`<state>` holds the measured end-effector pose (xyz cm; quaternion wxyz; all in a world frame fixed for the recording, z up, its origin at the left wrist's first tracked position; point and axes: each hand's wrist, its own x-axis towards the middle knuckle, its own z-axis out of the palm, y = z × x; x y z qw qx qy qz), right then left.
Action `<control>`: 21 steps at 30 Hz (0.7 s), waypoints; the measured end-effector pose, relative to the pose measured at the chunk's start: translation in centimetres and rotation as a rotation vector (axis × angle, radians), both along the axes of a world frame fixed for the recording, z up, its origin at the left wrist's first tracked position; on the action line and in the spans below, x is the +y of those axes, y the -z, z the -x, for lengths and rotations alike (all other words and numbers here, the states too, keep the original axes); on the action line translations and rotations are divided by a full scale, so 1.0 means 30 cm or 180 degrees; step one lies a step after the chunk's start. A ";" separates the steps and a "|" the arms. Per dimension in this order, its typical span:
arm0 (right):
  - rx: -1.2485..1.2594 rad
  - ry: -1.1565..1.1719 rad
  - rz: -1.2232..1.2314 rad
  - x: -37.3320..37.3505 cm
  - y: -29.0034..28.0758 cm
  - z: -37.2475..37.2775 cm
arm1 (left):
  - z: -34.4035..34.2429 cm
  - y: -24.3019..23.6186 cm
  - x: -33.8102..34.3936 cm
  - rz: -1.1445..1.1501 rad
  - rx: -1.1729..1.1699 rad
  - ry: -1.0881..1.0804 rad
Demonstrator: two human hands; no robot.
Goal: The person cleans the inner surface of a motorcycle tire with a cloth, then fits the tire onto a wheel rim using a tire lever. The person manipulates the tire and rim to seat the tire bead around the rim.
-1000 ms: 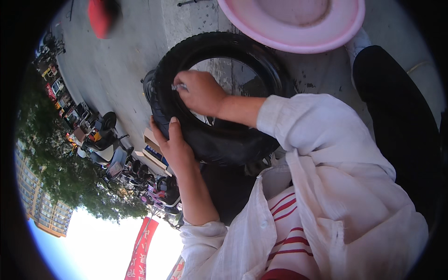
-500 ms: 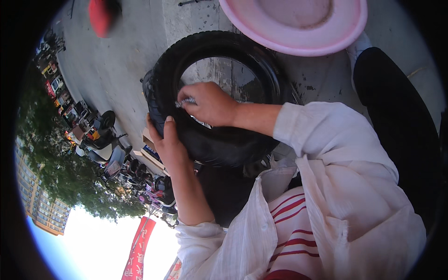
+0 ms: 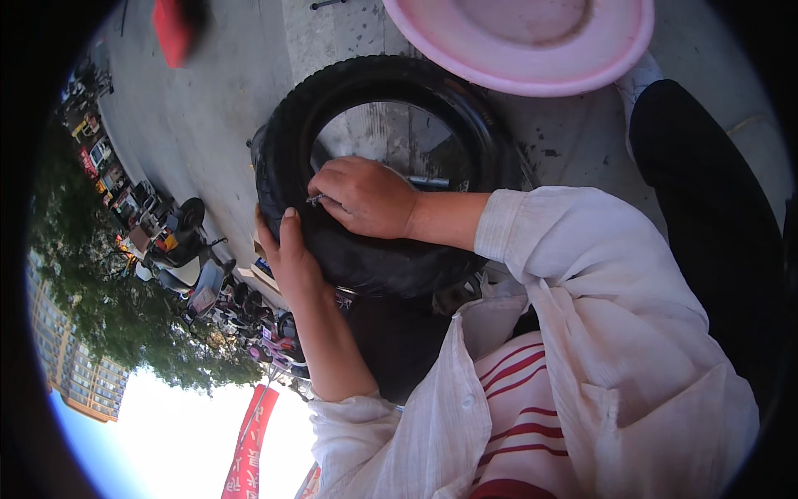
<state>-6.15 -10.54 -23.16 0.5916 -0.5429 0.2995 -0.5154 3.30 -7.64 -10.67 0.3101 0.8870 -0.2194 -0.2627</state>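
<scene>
A black rubber tyre [image 3: 291, 125] stands in front of me on my lap side, its open middle showing the concrete behind. My left hand [image 3: 291, 259] presses flat against the tyre's outer tread at its lower left. My right hand [image 3: 366, 195] reaches in from the right over the tyre's near sidewall, fingers pinched on a small metal piece [image 3: 316, 200] at the inner rim. What the piece is I cannot tell. White sleeves cover both forearms partly.
A pink plastic basin [image 3: 532, 58] lies on the concrete ground [image 3: 208, 100] beyond the tyre. A red object [image 3: 170, 29] sits at the top left. My black trouser leg [image 3: 706, 191] is at the right. Parked scooters [image 3: 179, 241] and trees line the left edge.
My right hand has slid down the tyre's inner rim toward me. My left hand has stayed on the tread.
</scene>
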 end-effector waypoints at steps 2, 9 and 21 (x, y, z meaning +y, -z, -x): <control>0.0148 0.0160 -0.0073 -0.031 0.010 -0.045 | -0.004 0.004 0.011 0.0058 -0.0029 0.0056; 0.0447 0.0524 -0.0234 -0.139 0.079 -0.143 | 0.065 -0.017 -0.002 0.0069 0.0143 -0.0123; 0.0199 -0.0239 -0.1034 -0.171 0.130 -0.105 | 0.077 -0.015 0.004 0.0100 0.0187 -0.0167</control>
